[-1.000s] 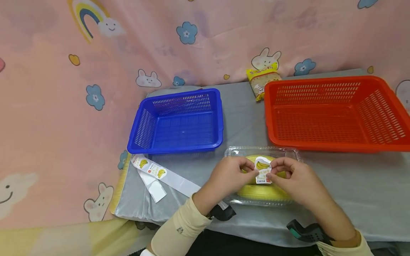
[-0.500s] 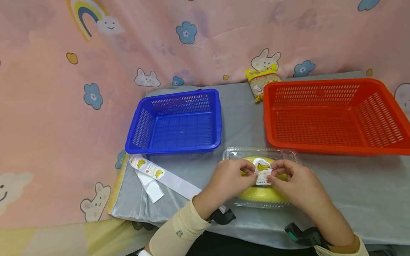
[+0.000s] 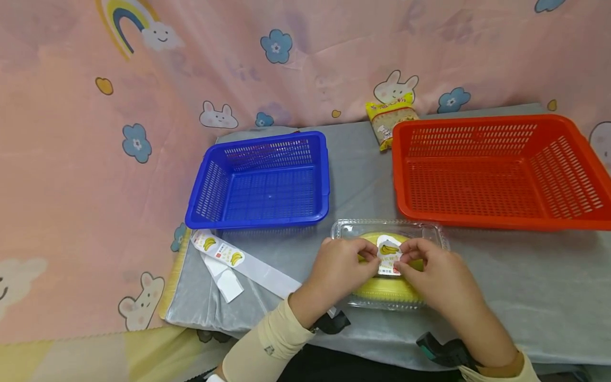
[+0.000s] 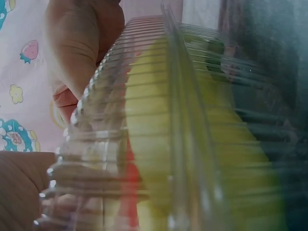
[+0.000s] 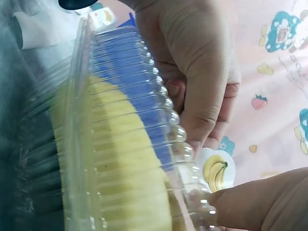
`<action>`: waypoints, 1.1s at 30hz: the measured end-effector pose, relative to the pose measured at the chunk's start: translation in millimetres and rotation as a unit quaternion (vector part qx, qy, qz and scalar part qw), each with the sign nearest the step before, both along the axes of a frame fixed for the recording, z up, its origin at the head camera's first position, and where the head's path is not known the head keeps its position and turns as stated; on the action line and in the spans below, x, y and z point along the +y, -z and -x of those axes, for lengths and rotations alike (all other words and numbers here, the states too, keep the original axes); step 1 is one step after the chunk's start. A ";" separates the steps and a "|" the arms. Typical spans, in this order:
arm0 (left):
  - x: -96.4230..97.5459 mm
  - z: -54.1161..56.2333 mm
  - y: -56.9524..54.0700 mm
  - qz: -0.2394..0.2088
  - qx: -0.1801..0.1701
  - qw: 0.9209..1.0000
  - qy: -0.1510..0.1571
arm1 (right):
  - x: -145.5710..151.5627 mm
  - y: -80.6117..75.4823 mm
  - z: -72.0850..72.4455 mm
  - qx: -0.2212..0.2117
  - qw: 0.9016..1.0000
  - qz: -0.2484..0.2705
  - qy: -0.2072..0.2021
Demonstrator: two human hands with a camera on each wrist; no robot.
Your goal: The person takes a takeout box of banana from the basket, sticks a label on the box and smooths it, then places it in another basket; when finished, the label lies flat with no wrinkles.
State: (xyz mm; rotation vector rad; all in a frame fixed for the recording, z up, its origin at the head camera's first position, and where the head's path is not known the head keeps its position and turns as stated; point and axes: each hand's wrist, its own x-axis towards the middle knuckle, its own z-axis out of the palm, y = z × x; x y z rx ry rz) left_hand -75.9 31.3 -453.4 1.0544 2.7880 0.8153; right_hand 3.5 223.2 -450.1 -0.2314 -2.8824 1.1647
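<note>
Grey cloth covers the counter (image 3: 525, 276) before a pink curtain (image 3: 71, 185); left hand (image 3: 336, 268) and right hand (image 3: 436, 276) pinch a banana sticker (image 3: 389, 254).

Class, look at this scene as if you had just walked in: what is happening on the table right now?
A person is pinching a banana sticker between the left hand and right hand, holding it on top of a clear plastic box with a banana inside. Left of the box lies a backing strip carrying two more banana stickers. Behind stand a blue basket and a red basket, both showing nothing inside, with a yellow packet at the back.
</note>
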 end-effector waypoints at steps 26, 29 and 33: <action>6.2 -9.6 20.9 0.012 0.101 0.992 -0.075 | -10.9 13.5 -3.9 0.070 0.995 -0.043 0.049; 7.4 -6.7 21.3 0.024 0.110 0.990 -0.079 | -10.6 13.3 -1.0 0.067 0.995 -0.047 0.062; 11.2 -0.9 17.6 0.059 0.106 0.989 -0.091 | -11.1 12.8 7.7 0.040 0.995 -0.069 0.066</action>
